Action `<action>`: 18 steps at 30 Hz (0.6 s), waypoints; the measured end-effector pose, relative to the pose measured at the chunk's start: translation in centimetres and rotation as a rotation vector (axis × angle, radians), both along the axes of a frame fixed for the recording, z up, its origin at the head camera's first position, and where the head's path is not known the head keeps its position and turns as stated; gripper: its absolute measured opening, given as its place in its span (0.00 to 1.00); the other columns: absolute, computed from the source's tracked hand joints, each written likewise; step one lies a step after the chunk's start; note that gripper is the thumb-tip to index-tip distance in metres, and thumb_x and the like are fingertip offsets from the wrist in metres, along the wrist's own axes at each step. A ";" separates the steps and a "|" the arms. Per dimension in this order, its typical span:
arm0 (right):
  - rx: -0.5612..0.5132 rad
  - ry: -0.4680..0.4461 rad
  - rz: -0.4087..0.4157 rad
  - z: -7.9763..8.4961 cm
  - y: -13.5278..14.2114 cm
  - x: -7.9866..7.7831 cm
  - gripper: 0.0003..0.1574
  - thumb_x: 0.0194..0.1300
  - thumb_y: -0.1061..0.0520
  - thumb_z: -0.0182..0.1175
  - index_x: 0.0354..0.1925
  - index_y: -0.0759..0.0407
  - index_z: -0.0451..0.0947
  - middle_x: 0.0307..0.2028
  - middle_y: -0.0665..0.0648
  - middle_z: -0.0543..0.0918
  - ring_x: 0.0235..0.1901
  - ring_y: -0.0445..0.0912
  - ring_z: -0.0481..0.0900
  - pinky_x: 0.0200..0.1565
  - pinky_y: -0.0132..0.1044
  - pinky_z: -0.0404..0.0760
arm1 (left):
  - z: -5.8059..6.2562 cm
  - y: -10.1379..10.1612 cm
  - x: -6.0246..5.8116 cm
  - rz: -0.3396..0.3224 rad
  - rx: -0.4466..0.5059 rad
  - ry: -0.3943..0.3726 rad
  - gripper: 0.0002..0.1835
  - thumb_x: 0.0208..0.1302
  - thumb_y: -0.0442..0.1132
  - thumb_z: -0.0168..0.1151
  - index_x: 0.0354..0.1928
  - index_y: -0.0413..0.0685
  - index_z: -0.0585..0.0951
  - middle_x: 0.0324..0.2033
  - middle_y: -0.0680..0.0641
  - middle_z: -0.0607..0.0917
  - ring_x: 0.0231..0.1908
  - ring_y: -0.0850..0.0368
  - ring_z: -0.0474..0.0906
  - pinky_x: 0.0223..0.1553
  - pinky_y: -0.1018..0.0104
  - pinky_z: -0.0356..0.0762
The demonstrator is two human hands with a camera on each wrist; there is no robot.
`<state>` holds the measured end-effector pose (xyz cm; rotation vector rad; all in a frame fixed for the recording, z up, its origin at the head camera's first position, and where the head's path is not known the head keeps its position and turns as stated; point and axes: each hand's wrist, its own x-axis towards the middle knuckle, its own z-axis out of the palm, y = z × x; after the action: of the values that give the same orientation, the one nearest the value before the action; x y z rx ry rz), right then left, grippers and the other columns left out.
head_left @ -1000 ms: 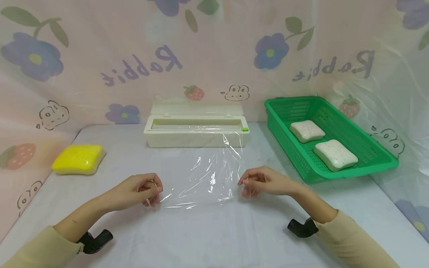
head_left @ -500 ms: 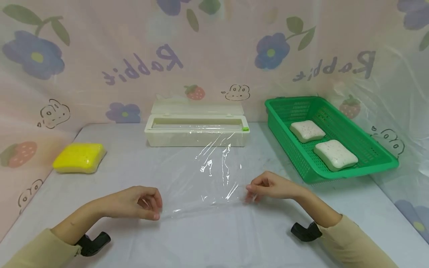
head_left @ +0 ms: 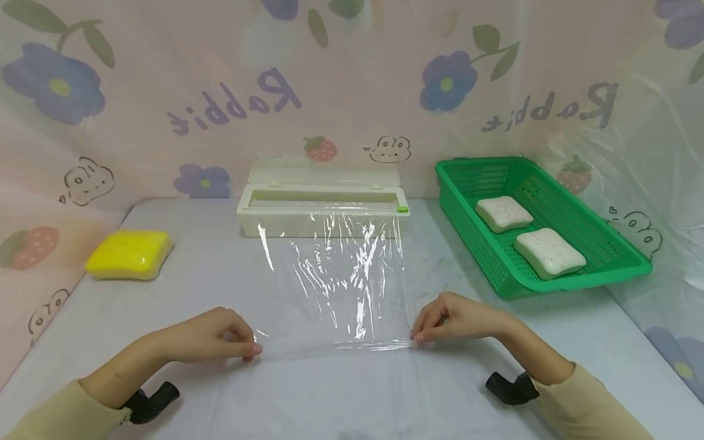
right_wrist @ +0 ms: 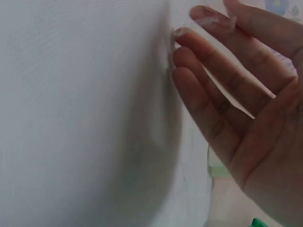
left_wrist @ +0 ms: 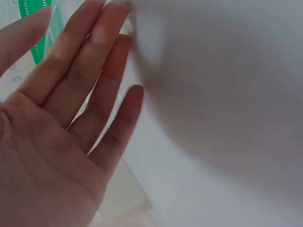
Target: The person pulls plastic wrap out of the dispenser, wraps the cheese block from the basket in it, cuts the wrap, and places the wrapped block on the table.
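Clear plastic wrap stretches over the table, running from the white box by the far edge toward the near edge. I have one free corner in each hand. My left hand pinches the left corner between thumb and fingertips, the other fingers loosely bent. My right hand pinches the right corner the same way, the wrap's front edge bunched and shiny beside it. Grip is nearly closed at the tips on both sides, palms open. From the left wrist, the pinch itself is out of sight; from the right wrist, a bit of film shows at the fingertips.

Box lid is up, green slider at the right end of the front rim. Yellow block lies near the table's left edge, toward the far corner. Green basket sits by the right edge, two speckled white blocks inside. Printed curtain stands behind the far edge.
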<state>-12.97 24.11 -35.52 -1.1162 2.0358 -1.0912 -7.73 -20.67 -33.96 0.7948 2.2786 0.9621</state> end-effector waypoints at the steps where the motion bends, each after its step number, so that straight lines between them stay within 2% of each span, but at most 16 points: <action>1: 0.013 0.015 0.003 0.0 0.0 0.1 0.09 0.63 0.58 0.64 0.30 0.61 0.87 0.36 0.56 0.87 0.38 0.38 0.82 0.37 0.31 0.81 | 0.0 0.1 0.0 -0.005 -0.010 0.013 0.11 0.66 0.49 0.60 0.29 0.55 0.85 0.28 0.60 0.83 0.34 0.68 0.71 0.32 0.71 0.67; 7: 0.062 0.099 0.003 -0.2 0.4 0.6 0.09 0.61 0.57 0.66 0.25 0.57 0.86 0.31 0.50 0.84 0.35 0.33 0.77 0.38 0.30 0.81 | 0.4 0.5 0.4 -0.016 -0.106 0.046 0.11 0.64 0.53 0.61 0.26 0.60 0.83 0.29 0.60 0.77 0.34 0.66 0.68 0.34 0.71 0.66; 13: 0.043 0.108 -0.008 -0.3 0.6 0.7 0.09 0.62 0.57 0.65 0.25 0.58 0.85 0.28 0.50 0.84 0.31 0.31 0.76 0.36 0.29 0.80 | 0.7 0.8 0.6 -0.007 -0.132 0.009 0.14 0.63 0.50 0.62 0.22 0.54 0.83 0.21 0.60 0.77 0.23 0.69 0.65 0.24 0.74 0.63; 15: 0.055 0.119 -0.038 -0.3 0.6 0.9 0.11 0.62 0.56 0.64 0.24 0.57 0.83 0.25 0.48 0.83 0.28 0.30 0.74 0.31 0.27 0.78 | 0.6 1.0 0.6 0.034 -0.126 0.017 0.17 0.63 0.49 0.62 0.19 0.51 0.81 0.15 0.61 0.75 0.18 0.70 0.62 0.20 0.75 0.59; 18: 0.108 0.166 -0.102 -0.2 0.3 1.2 0.14 0.63 0.53 0.64 0.22 0.54 0.80 0.20 0.43 0.78 0.23 0.29 0.68 0.25 0.25 0.72 | 0.4 1.4 0.7 0.181 -0.148 0.105 0.19 0.63 0.50 0.62 0.17 0.49 0.77 0.13 0.59 0.70 0.16 0.68 0.61 0.18 0.75 0.58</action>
<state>-11.80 24.37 -35.73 -1.0892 2.2751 -0.9511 -7.00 -19.23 -33.59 0.5979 2.5139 0.8343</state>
